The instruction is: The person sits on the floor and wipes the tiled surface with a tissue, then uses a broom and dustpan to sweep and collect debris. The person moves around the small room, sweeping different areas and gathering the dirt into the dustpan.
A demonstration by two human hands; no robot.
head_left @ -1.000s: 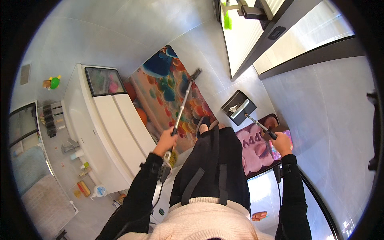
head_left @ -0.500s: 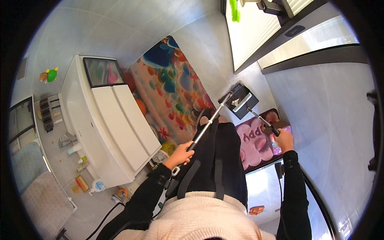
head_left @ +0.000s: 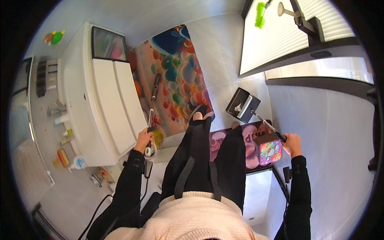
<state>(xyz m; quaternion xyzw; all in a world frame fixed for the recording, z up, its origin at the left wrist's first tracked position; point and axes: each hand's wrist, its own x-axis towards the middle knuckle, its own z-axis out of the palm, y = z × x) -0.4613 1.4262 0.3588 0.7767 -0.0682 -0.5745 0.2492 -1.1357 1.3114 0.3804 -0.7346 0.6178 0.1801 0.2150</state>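
My left hand is closed round the grip of a broom with a silvery handle. The broom's dark head reaches over the colourful patterned mat, beside the white cabinet; whether it touches the mat I cannot tell. On the right, my right hand is wrapped round the handle end of a long-handled black dustpan. The pan, which has a pale comb-like strip along one side, is at the grey tile floor, apart from the broom. In it lies a small crumpled white scrap.
A white cabinet with a basin top stands left. A pink mat lies under my right foot, with a bright patterned box by my right hand. At the upper right is a dark-framed door with a green brush.
The broom has swung left, away from the dustpan, to over the colourful mat. My left foot has come forward onto that mat's edge, and my legs are apart. The dustpan stays in my right hand.
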